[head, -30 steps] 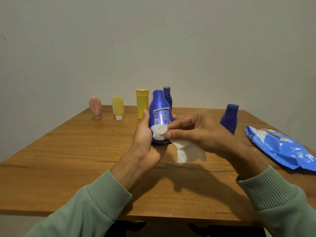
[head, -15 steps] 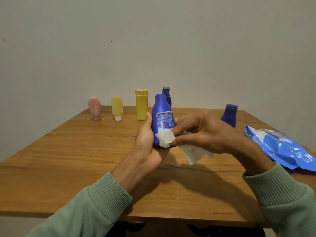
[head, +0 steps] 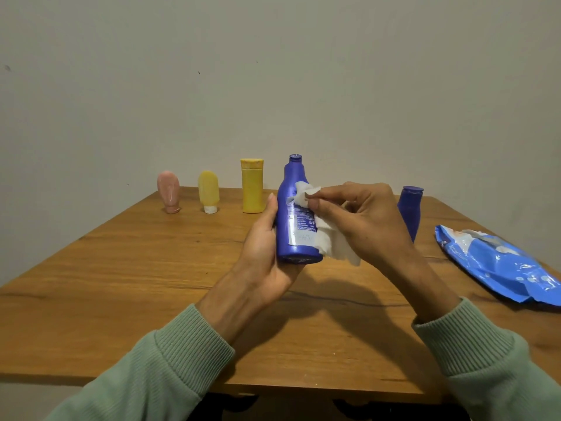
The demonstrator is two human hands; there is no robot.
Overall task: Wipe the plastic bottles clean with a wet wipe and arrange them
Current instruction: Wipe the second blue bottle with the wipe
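From the head camera, a glossy deep-blue plastic bottle [head: 296, 214] is held upright above the middle of the wooden counter [head: 121, 284]. Its long axis is nearly vertical, with the narrow neck up and the flat base down, and a printed label faces the viewer. The left hand [head: 264, 247] cups its lower body, with the thumb lying straight up the left side and the fingers wrapped round the back (mostly hidden). The right hand [head: 364, 217] comes in from the right with its fingers curled. Thumb and forefinger pinch a soft, crumpled white wet wipe [head: 331, 241] against the bottle's shoulder, and the loose end hangs beside the label. Both wrists come out of ribbed sage-green sleeves [head: 188, 354]. Along the far edge stand a rounded pink tube [head: 168, 192], a pale yellow tube [head: 208, 191] on its white cap and a straight-sided yellow bottle [head: 252, 185], spaced in a row. A second blue bottle [head: 409, 208] stands behind the right hand. A crinkled, shiny blue wipes pack [head: 498, 262] lies flat near the counter's right edge.
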